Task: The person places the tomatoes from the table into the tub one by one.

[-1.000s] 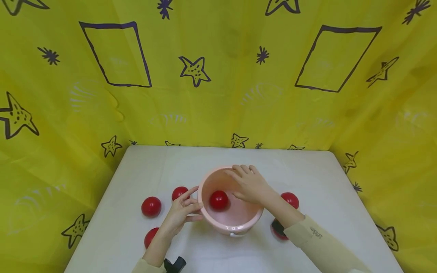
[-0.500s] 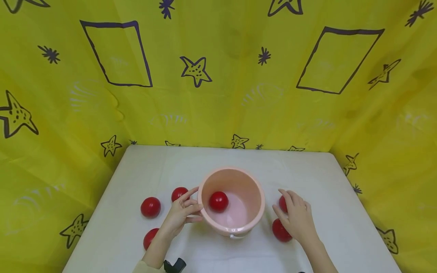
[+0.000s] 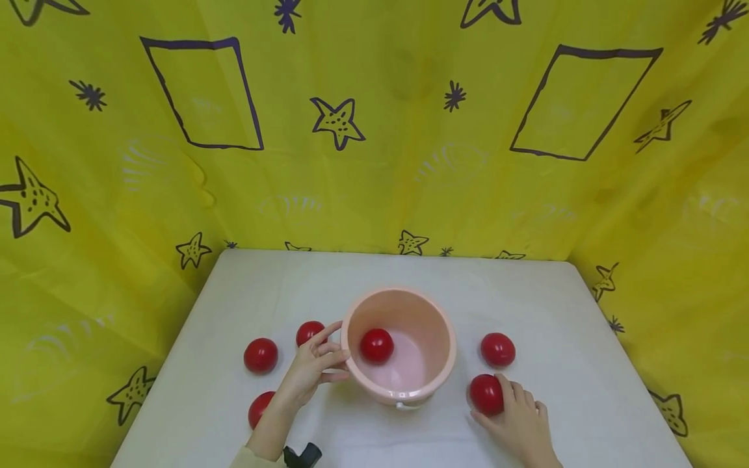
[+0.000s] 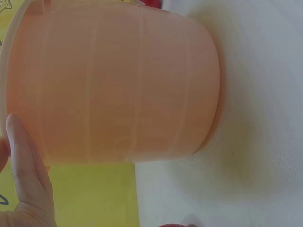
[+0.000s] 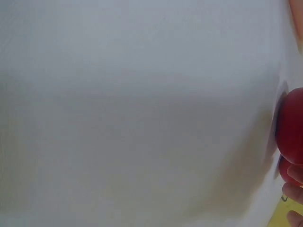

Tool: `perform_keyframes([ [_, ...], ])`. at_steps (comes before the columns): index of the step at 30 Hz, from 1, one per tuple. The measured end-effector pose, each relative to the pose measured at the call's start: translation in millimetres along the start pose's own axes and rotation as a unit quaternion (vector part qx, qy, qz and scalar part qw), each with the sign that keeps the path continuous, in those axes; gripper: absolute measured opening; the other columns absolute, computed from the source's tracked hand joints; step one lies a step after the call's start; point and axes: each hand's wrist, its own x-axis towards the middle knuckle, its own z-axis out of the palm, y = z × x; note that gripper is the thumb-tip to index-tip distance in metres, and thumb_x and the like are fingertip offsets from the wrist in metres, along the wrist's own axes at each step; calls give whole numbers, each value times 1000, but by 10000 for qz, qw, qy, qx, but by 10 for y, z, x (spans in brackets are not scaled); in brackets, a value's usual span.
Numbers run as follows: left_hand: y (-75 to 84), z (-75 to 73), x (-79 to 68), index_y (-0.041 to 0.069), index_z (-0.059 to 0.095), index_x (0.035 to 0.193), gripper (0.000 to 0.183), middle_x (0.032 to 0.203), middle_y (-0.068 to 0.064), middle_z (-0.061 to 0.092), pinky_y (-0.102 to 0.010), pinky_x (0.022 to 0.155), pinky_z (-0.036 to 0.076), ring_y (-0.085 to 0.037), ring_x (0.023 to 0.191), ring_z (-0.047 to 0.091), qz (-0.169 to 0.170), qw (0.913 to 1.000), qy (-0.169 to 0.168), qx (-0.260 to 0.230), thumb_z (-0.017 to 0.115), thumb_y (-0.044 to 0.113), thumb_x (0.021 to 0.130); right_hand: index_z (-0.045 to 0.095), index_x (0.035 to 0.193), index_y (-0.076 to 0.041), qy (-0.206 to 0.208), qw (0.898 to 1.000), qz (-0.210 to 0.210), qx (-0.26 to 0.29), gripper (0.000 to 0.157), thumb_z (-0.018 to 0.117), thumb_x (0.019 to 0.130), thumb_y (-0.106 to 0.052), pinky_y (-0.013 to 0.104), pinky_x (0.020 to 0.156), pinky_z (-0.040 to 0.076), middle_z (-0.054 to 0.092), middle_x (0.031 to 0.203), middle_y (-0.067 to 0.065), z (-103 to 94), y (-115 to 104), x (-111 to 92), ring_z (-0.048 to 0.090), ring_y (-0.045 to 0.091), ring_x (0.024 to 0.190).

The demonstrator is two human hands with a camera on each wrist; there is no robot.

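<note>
A pale pink bucket [image 3: 404, 309] stands upright on the white table, with one red ball [image 3: 376, 346] inside. My left hand [image 3: 305, 372] holds its left rim; in the left wrist view, fingers [image 4: 28, 165] lie just under the rim against the outer wall. To the right of the bucket, my right hand [image 3: 519, 419] grips another red ball [image 3: 486, 394], thumb on the near side and fingers along its right side. That ball [image 5: 292, 125] shows at the right edge of the right wrist view, with fingertips beside it. Just beyond it lies a further red ball [image 3: 498, 350].
Left of the bucket are three more red balls: one far left [image 3: 261, 355], one partly behind the left hand [image 3: 309, 333], and one partly behind the left wrist [image 3: 259, 408]. A yellow patterned curtain [image 3: 386, 182] surrounds the table [image 3: 281, 279] at the back and sides.
My right hand has come out of the bucket and moved right and nearer, onto the closer right-hand ball. The left hand stays at the rim, and the ball remains inside.
</note>
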Motion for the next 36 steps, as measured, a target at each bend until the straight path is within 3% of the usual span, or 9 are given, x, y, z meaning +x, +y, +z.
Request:
perform_keyframes([
  [10,-23,-16,7,12,36,139,62,83,0,66,-34,70,54,-20,79,67,1,10000,-53,-53,64,10,84,41,126,3,-426,9986,249,170,96,68,64,-64,64,85,31,50,112,22,81,85,18,43,39,101],
  [15,-20,-18,15,11,36,139,63,84,-3,66,-35,69,55,-19,77,67,-41,9999,-83,-97,65,11,84,43,123,4,-226,9994,188,168,95,70,63,-63,64,86,31,51,110,21,123,91,34,45,38,100],
  [19,-18,-18,20,11,35,140,64,85,-4,66,-35,69,55,-20,78,67,-48,9999,-86,-61,66,11,83,47,119,2,180,9997,-129,122,86,75,61,-56,62,84,35,53,106,18,86,84,83,48,35,96],
  [23,-16,-18,21,11,35,140,65,85,-5,67,-35,69,55,-20,78,67,-43,9999,-86,-64,66,12,83,51,114,0,802,9948,-619,41,77,79,58,-46,59,79,39,55,100,18,-77,40,205,52,36,92],
  [28,-10,-17,21,11,35,140,64,83,-3,66,-34,69,55,-19,76,67,-44,9998,-134,-138,66,11,83,53,106,-2,1551,9796,-1280,-24,69,80,55,-40,55,74,42,58,92,16,-378,-47,415,55,34,87],
  [36,8,-15,16,11,36,139,62,82,-2,65,-33,67,55,-18,74,67,-38,9998,-122,-146,65,9,84,51,110,-2,1802,9646,-1927,-57,75,83,53,-39,53,75,42,58,97,16,-833,-362,703,52,33,90],
])
